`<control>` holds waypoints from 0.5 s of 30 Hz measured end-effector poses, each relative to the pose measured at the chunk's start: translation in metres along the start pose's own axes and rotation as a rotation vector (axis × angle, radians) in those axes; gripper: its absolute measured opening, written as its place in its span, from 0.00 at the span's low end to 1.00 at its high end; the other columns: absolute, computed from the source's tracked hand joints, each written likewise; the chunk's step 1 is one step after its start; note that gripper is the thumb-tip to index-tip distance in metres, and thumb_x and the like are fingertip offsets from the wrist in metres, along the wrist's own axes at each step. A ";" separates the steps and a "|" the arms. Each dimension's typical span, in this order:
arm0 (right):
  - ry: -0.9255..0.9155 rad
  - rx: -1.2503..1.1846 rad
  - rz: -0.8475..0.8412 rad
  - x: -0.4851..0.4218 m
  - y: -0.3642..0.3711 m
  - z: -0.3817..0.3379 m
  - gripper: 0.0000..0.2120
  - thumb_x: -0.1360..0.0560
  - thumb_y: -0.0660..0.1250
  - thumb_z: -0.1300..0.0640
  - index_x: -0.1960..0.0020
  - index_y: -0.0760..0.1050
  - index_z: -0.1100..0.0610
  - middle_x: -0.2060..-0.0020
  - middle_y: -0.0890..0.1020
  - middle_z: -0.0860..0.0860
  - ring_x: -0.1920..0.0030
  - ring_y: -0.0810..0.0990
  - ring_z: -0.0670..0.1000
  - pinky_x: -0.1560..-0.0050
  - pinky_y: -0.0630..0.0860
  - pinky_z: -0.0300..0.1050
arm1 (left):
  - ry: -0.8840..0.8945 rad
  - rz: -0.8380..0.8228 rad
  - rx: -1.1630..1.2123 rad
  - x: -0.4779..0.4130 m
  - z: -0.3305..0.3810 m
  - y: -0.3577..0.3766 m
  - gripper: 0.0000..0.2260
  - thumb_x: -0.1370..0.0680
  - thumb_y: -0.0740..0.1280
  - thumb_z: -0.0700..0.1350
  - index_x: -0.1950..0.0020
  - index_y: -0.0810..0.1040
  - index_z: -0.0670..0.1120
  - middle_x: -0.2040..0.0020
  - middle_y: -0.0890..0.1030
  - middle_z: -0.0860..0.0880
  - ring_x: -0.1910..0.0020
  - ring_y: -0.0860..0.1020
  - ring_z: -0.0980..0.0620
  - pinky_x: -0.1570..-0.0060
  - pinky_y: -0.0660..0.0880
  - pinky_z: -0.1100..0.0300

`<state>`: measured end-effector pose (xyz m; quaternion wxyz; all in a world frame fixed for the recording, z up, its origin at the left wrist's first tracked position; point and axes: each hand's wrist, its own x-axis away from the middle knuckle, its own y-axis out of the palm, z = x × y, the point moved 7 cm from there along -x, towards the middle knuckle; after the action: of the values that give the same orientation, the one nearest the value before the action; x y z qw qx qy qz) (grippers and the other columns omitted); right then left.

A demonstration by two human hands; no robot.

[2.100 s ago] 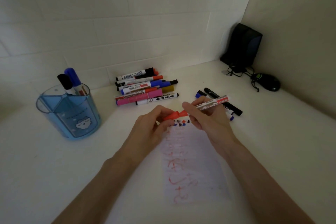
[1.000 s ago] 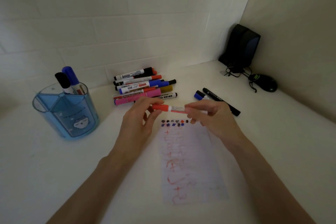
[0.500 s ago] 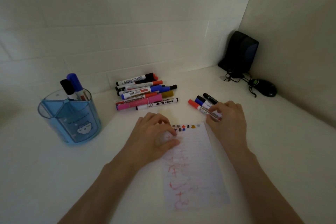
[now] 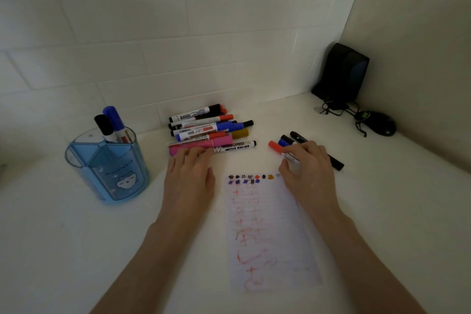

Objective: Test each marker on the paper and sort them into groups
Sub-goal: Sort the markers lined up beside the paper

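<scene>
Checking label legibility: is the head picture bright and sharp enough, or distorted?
Head view: dim, darker toward corners; wall tile lines bow from the wide angle; only large print on the whiteboard marker reads; small labels in the marker pile blur.

Dim white-tiled wall (image 4: 178, 33), pale tabletop (image 4: 63, 250).

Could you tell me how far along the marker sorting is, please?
Done: test marks top the paper; several markers lie grouped right of it, the right hand on the red-capped marker. In hand: left hand touches the pink marker. Left: the pile by the wall.
</scene>
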<state>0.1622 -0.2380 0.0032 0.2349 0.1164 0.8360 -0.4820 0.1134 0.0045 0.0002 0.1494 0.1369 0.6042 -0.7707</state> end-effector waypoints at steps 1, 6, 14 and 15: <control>0.005 -0.005 0.002 0.000 0.000 0.000 0.13 0.25 0.74 0.62 0.41 0.84 0.60 0.48 0.80 0.56 0.44 0.76 0.57 0.42 0.75 0.56 | 0.001 0.040 0.015 -0.001 0.000 -0.003 0.18 0.22 0.65 0.38 0.31 0.76 0.44 0.35 0.77 0.45 0.34 0.71 0.43 0.34 0.67 0.49; 0.005 -0.023 -0.005 0.002 0.001 -0.003 0.12 0.25 0.73 0.62 0.41 0.83 0.59 0.48 0.79 0.55 0.45 0.76 0.57 0.42 0.75 0.57 | -0.107 0.143 -0.079 -0.009 -0.011 -0.013 0.18 0.23 0.68 0.35 0.33 0.76 0.42 0.35 0.77 0.42 0.34 0.71 0.39 0.40 0.65 0.46; -0.004 -0.062 -0.011 0.005 0.002 -0.008 0.13 0.26 0.74 0.63 0.41 0.84 0.58 0.49 0.79 0.54 0.45 0.76 0.57 0.41 0.75 0.56 | -0.155 0.064 -0.001 -0.010 -0.020 0.000 0.16 0.22 0.71 0.46 0.36 0.76 0.43 0.37 0.76 0.42 0.38 0.71 0.41 0.42 0.61 0.50; -0.008 -0.059 -0.017 0.005 0.003 -0.009 0.14 0.26 0.74 0.63 0.41 0.83 0.58 0.48 0.79 0.54 0.44 0.77 0.57 0.40 0.75 0.55 | -0.160 0.055 0.016 -0.010 -0.021 0.001 0.16 0.22 0.70 0.47 0.36 0.75 0.44 0.37 0.76 0.43 0.37 0.71 0.42 0.41 0.61 0.50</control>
<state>0.1568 -0.2294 0.0022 0.2374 0.1004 0.8500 -0.4595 0.1235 0.0251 -0.0019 0.2172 0.0924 0.5799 -0.7797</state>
